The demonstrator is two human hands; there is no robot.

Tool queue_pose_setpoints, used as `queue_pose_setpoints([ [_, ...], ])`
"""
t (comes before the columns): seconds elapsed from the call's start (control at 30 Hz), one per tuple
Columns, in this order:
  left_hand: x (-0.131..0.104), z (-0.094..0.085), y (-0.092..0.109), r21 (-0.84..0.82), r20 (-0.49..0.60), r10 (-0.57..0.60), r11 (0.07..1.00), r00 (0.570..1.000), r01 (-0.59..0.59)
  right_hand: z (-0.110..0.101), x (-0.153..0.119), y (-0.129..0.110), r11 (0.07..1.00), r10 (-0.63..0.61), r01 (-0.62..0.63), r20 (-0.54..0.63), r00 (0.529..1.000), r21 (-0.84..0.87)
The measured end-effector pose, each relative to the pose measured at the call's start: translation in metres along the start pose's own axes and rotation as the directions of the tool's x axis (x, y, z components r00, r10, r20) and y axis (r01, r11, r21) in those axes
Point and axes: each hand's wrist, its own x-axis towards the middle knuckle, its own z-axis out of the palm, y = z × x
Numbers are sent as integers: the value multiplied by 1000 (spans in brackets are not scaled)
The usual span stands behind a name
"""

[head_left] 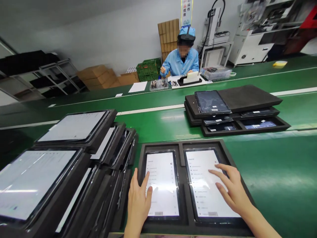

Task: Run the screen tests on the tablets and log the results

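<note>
A black foam tray (182, 190) lies in front of me with two lit tablets in its compartments. Each screen shows a white page headed Internet. My left hand (139, 200) is at the left edge of the left tablet (164, 185), fingers apart and holding nothing. Over the upper right part of the right tablet (203, 185) is my right hand (231, 188), its fingers spread and empty. Whether a fingertip touches either screen, I cannot tell.
Stacked foam trays with lit tablets (74, 127) stand at the left. More trays (250, 97) with dark tablets sit at the back right. Across the green bench (153, 124), a person in blue (182, 62) works beside a parts box (158, 84).
</note>
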Motion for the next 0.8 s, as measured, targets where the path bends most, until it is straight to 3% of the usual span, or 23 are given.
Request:
queue_pose_setpoints([
  [0.07,1,-5,4,15,19,135,991,991,-136,1,1,-3,992,-128,126,96,987,24],
  [0.13,2,-8,8,-19,0,197,980,980,-197,4,2,-7,977,-211,210,197,958,27],
  [0.2,3,-9,8,-88,-65,138,986,988,-143,7,3,-9,967,-251,255,278,927,25],
  [0.27,3,-5,6,-198,-120,2,980,993,-26,9,3,-11,960,-270,277,326,906,25],
  [0.33,3,0,2,-302,-110,-145,947,983,106,10,3,-11,958,-279,286,342,897,29],
  [0.5,9,5,-2,-316,58,-368,875,928,367,8,6,-15,954,-295,295,337,894,53],
  [0.6,10,1,-3,-294,128,-409,854,903,429,3,6,-15,980,-200,195,225,954,45],
  [0.7,8,1,-8,-287,153,-377,868,914,406,-4,1,-5,996,-66,60,100,993,61],
  [0.8,2,5,-13,-222,127,-254,935,959,277,-9,-4,6,995,-26,21,55,998,94],
])
